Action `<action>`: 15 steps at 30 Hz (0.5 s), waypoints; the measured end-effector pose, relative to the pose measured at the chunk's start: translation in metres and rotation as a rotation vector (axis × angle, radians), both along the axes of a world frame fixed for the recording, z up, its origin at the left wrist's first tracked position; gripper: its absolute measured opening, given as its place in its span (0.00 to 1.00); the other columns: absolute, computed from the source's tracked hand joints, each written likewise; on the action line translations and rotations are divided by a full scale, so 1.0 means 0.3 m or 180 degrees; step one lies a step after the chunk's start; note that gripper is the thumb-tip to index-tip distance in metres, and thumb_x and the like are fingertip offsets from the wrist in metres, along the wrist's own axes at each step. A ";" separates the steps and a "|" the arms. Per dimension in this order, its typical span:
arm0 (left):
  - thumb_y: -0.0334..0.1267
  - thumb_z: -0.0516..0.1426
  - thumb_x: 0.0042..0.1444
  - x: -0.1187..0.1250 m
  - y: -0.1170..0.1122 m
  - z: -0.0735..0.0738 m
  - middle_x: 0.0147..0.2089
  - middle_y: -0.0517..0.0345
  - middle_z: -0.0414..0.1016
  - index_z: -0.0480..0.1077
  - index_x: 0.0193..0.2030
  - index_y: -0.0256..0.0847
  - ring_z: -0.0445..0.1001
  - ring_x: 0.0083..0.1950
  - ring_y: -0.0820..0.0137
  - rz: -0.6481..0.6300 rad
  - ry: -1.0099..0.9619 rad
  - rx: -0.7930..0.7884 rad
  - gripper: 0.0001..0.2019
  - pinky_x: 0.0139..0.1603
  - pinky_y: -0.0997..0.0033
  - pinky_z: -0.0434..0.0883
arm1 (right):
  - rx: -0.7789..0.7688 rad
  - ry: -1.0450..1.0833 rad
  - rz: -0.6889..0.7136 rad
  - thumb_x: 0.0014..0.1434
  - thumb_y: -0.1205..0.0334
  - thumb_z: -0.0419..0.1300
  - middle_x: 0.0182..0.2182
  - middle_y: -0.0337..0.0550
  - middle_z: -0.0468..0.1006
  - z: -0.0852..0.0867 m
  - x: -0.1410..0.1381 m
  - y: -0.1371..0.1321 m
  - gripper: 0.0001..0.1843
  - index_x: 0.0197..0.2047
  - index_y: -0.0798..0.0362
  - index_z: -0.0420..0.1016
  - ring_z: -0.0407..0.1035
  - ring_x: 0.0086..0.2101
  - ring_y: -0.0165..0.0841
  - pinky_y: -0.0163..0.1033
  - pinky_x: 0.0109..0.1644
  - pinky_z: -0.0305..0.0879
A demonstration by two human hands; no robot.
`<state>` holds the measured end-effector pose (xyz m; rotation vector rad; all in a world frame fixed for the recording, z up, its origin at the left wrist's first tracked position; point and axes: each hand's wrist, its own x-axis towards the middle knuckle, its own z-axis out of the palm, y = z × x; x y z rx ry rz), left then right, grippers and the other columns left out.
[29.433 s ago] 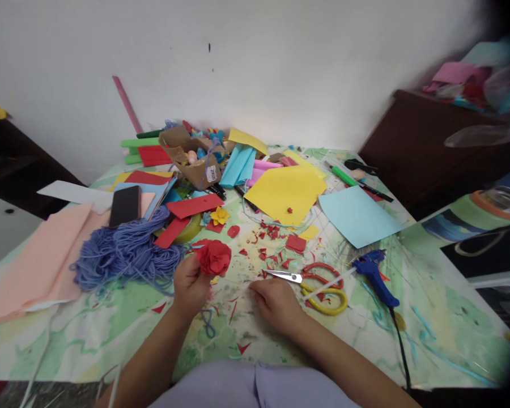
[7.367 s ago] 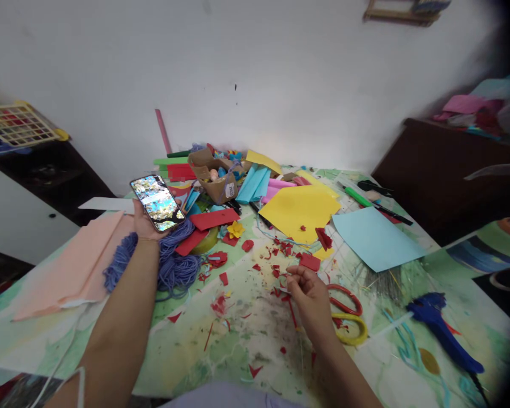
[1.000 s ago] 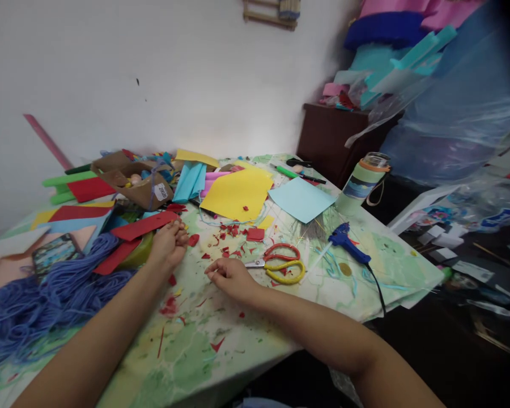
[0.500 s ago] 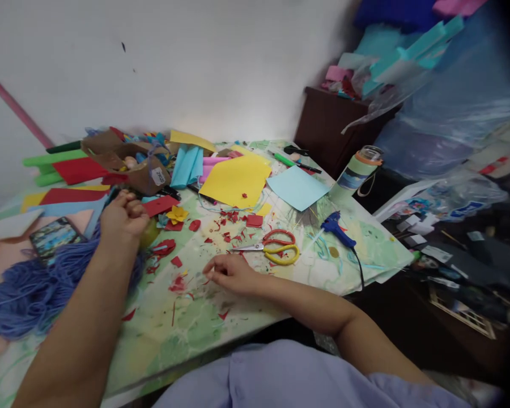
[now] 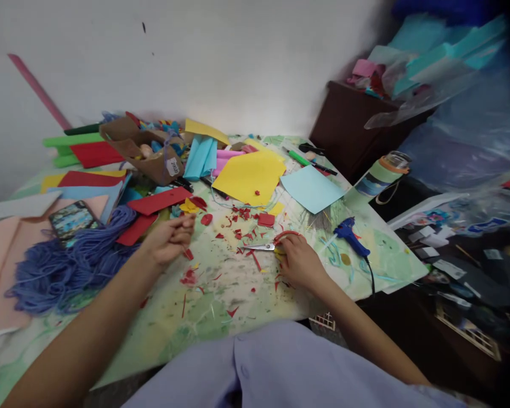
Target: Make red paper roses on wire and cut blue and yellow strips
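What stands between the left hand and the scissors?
Only small red paper scraps lie between the left hand and the scissors; nothing large blocks the way. The right hand rests on their handles.

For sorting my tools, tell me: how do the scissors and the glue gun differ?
The scissors have silver blades and red and yellow handles; the blue glue gun has a black cord. The right hand rests on the scissors' handles; the glue gun lies untouched. Both lie on the table cover.
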<state>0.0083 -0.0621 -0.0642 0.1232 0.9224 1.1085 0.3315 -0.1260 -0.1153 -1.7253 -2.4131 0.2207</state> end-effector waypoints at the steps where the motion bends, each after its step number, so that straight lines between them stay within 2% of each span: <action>1: 0.24 0.45 0.66 0.024 -0.014 -0.029 0.22 0.68 0.56 0.64 0.37 0.34 0.48 0.13 0.85 -0.0093 0.0034 -0.0141 0.10 0.08 0.88 0.46 | -0.0060 -0.0068 0.0002 0.53 0.72 0.55 0.50 0.57 0.73 0.004 0.001 0.003 0.21 0.51 0.59 0.72 0.65 0.53 0.43 0.45 0.57 0.60; 3: 0.25 0.45 0.66 0.050 -0.033 -0.069 0.22 0.68 0.54 0.63 0.35 0.35 0.47 0.12 0.85 -0.0210 0.0103 -0.0324 0.10 0.07 0.87 0.46 | -0.0162 -0.0192 0.0024 0.52 0.72 0.55 0.49 0.57 0.73 0.014 -0.002 0.010 0.22 0.52 0.60 0.71 0.67 0.50 0.41 0.42 0.54 0.62; 5: 0.25 0.44 0.66 0.046 -0.039 -0.083 0.21 0.69 0.54 0.62 0.34 0.37 0.47 0.12 0.85 -0.0248 0.0170 -0.0368 0.11 0.07 0.87 0.46 | -0.0208 -0.0282 0.0116 0.52 0.71 0.56 0.48 0.57 0.73 0.023 -0.003 0.020 0.22 0.52 0.60 0.71 0.68 0.49 0.41 0.41 0.53 0.63; 10: 0.26 0.41 0.68 0.016 -0.033 -0.075 0.20 0.69 0.55 0.57 0.30 0.39 0.47 0.11 0.86 -0.0058 0.0381 -0.0103 0.15 0.09 0.89 0.47 | -0.0188 -0.0515 0.0152 0.51 0.68 0.59 0.47 0.57 0.75 0.031 0.013 0.057 0.21 0.50 0.59 0.72 0.68 0.49 0.45 0.45 0.53 0.62; 15: 0.25 0.45 0.66 0.079 -0.095 -0.081 0.19 0.68 0.57 0.60 0.29 0.38 0.48 0.11 0.84 -0.0137 0.0579 0.0232 0.14 0.08 0.86 0.45 | -0.0413 -0.0308 0.0093 0.49 0.69 0.62 0.45 0.55 0.77 0.041 0.017 0.072 0.21 0.49 0.57 0.71 0.70 0.47 0.43 0.43 0.48 0.65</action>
